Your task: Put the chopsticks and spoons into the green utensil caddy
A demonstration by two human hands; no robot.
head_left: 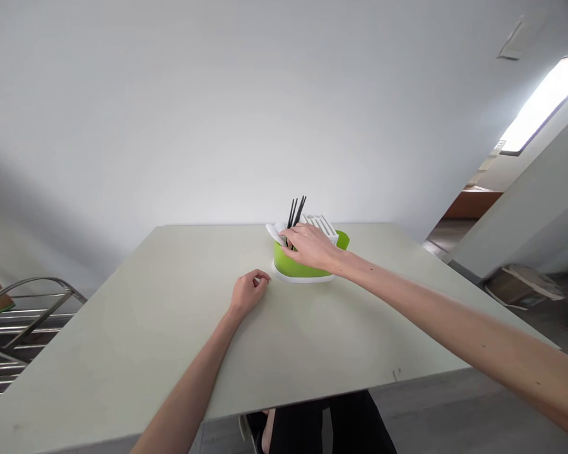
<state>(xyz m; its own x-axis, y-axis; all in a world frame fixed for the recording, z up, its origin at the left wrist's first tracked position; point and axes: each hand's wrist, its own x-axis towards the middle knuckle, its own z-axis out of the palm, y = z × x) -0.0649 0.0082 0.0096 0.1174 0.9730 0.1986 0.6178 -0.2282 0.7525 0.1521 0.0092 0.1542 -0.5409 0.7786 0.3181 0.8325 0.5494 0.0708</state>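
Note:
A green utensil holder [296,267] with a white base stands on the table towards the wall. Several black chopsticks [295,213] rise from its left part, beside white spoon-like pieces [275,234]. A white slotted rack [322,225] sits at its right. My right hand [307,244] reaches over the holder's front. Its thumb and fingers are bent together at the chopsticks and the white pieces; whatever lies between them is hidden. My left hand [250,290] rests on the table just left of the holder, fingers curled in, with nothing visible in it.
The pale table [170,315] meets a white wall [218,126] at the back. Left of it stands a metal-tube rack or chair [33,315]. A cardboard box [523,285] lies on the floor at the right. My legs [331,425] are under the front edge.

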